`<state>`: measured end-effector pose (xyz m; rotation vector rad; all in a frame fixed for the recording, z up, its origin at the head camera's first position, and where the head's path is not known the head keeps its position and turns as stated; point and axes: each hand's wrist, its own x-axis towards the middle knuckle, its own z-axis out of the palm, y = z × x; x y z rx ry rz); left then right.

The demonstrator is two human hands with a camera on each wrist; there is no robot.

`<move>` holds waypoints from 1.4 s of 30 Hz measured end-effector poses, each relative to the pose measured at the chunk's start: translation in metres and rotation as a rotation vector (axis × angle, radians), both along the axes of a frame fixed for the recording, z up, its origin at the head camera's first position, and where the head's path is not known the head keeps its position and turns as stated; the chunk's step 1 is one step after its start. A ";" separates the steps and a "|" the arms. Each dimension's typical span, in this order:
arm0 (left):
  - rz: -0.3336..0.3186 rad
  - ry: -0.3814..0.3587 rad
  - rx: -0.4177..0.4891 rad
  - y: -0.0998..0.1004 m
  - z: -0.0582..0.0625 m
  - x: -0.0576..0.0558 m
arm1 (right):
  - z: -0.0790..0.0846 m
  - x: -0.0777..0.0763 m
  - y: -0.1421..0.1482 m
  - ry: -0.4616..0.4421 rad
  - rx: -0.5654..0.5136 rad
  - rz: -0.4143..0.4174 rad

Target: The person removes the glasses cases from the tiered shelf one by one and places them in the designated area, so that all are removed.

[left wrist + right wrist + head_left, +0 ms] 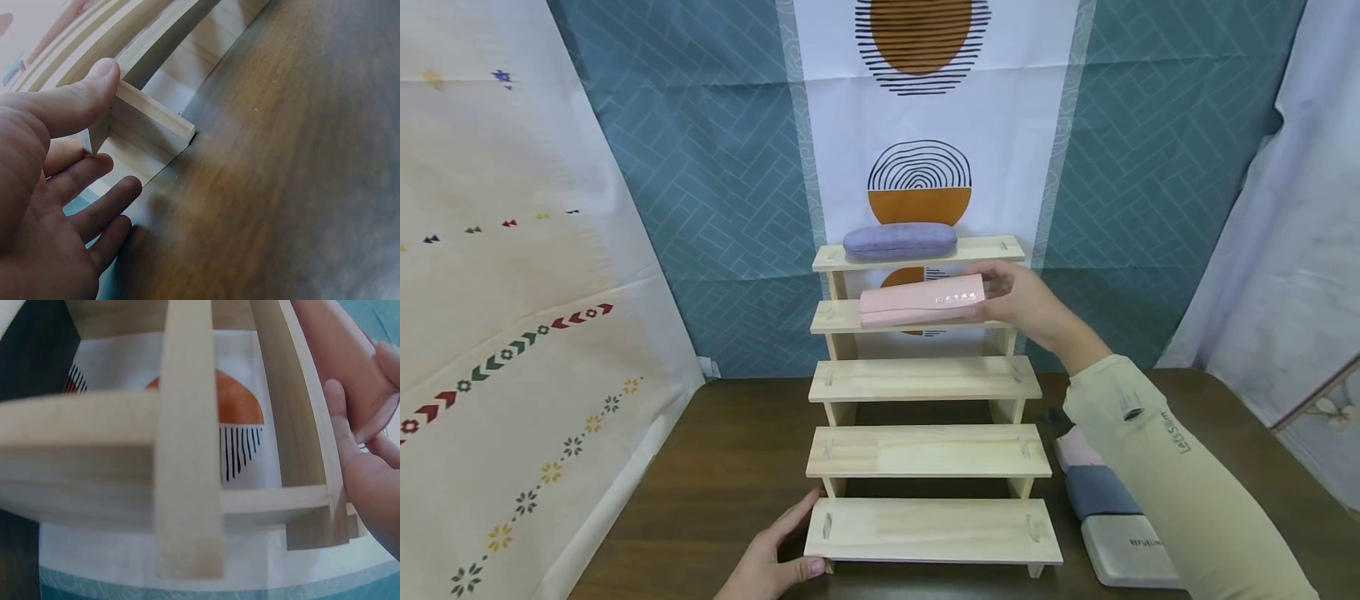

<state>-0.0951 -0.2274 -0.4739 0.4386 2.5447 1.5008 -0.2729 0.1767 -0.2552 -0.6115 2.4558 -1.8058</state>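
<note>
A light wooden stepped stand (925,379) with several narrow tiers stands on the dark table. My right hand (1018,304) holds a pink glasses case (913,302) by its right end, over the second tier from the top. In the right wrist view, thumb and fingers (335,397) lie against the case (350,362) beside a tier's edge. A purple glasses case (900,241) lies along the top tier. Low at the left, my left hand (767,554) grips the left end of the bottom tier, thumb (94,87) on one face and the other fingers spread beyond.
Right of the stand, partly under my right sleeve (1172,475), lie a whitish case (1123,550) with lettering, a blue-grey case (1097,492), a pink one (1077,450) and something black. Patterned cloths (722,192) hang behind the table (700,467) and on both sides.
</note>
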 end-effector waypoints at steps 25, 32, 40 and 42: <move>0.004 0.057 0.009 0.000 -0.003 -0.001 | -0.014 0.019 0.036 0.006 -0.306 0.082; 0.000 0.055 0.001 0.001 -0.002 -0.002 | -0.017 0.023 0.051 0.036 -0.358 0.102; 0.010 0.036 -0.011 0.001 -0.001 -0.002 | -0.021 0.025 0.064 0.057 -0.410 0.120; 0.014 0.021 -0.019 0.001 0.000 -0.002 | -0.022 0.025 0.067 0.062 -0.418 0.121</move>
